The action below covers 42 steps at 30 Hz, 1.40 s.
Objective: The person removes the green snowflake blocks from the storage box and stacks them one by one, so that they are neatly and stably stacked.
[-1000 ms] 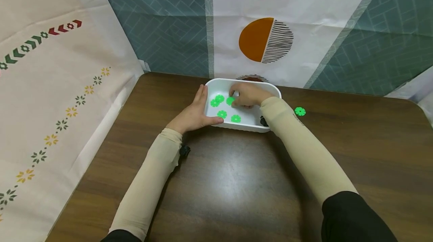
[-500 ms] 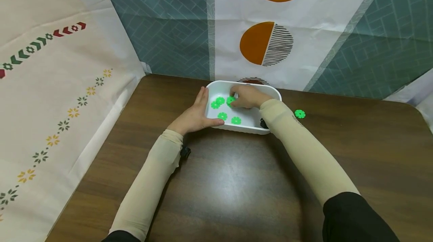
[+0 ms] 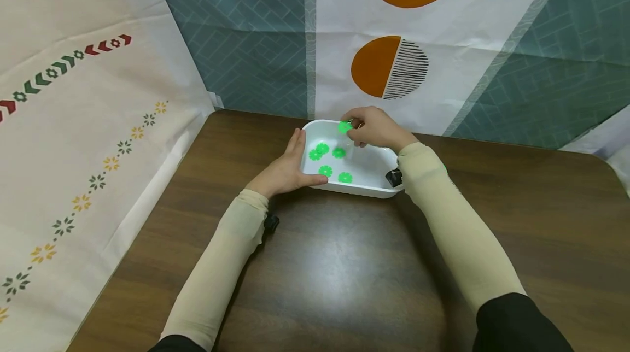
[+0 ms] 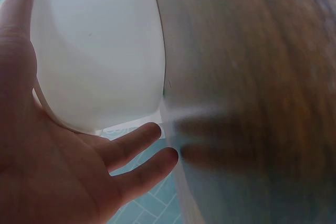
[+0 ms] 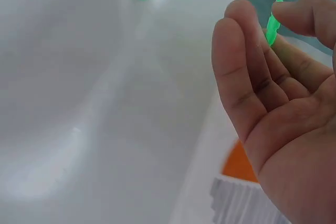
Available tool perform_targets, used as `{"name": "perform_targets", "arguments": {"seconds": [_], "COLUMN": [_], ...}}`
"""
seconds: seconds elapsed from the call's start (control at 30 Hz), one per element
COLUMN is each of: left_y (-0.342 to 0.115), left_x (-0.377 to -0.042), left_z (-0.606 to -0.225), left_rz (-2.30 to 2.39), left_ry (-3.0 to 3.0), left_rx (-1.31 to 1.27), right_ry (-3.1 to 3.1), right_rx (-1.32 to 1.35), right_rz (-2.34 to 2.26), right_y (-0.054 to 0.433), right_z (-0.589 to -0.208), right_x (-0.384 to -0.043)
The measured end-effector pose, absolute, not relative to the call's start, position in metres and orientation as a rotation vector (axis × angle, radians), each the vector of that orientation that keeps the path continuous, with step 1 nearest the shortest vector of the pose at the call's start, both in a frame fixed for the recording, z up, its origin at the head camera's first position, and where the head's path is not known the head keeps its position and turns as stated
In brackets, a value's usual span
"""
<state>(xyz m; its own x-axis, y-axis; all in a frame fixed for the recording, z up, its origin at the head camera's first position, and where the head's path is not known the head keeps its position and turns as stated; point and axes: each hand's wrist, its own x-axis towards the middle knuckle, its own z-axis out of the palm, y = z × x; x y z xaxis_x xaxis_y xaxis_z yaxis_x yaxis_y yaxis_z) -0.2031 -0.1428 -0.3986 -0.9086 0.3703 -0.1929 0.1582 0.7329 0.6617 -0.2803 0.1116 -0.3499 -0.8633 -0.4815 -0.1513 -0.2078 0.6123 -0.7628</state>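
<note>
The left hand (image 3: 283, 171) is resting its straight, spread fingers against the left end of the white plastic tray (image 3: 369, 169), its thumb lying along the near rim. Well apart from it, the right hand (image 3: 378, 128) is pinching a green notched plastic disc (image 3: 344, 127) between thumb and index finger, holding it over the tray's far side, while its other fingers are bending loosely beneath. Five more green discs (image 3: 345, 177) are lying on the tray floor, mostly toward the left, two of them overlapping.
</note>
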Motion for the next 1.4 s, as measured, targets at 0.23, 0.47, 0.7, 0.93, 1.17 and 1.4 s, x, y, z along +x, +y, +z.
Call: {"name": "perform_targets", "arguments": {"seconds": [0.23,0.47,0.7,0.93,1.17,1.4], "left_y": [-0.142,-0.141,-0.141,-0.141,-0.139,-0.140], "left_x": [-0.203,-0.202,-0.204,-0.204,-0.205,-0.205], "left_z": [-0.399,-0.396,-0.398,-0.400,-0.402,-0.400], "left_rz": [0.968,0.943,0.931,0.924,0.912,0.897], "left_ry": [2.632,2.636,2.641,2.644,2.647,2.655], "left_rx": [0.410,0.419,0.435,0.428,0.427,0.417], "right_ry": [2.484,2.461,2.444,2.437,2.408,2.409], "right_rx": [-0.566,-0.524,-0.464,-0.401,-0.294,-0.057], "right_rz": [-1.350,-1.495,-1.664,-1.792,-1.897,-1.860], "right_y": [0.138,0.163,0.185,0.210,0.246,0.280], "right_z": [-0.328,-0.320,-0.323,-0.333,-0.348,-0.370], "right_x": [-0.266,-0.249,-0.227,-0.215,-0.208,-0.207]}}
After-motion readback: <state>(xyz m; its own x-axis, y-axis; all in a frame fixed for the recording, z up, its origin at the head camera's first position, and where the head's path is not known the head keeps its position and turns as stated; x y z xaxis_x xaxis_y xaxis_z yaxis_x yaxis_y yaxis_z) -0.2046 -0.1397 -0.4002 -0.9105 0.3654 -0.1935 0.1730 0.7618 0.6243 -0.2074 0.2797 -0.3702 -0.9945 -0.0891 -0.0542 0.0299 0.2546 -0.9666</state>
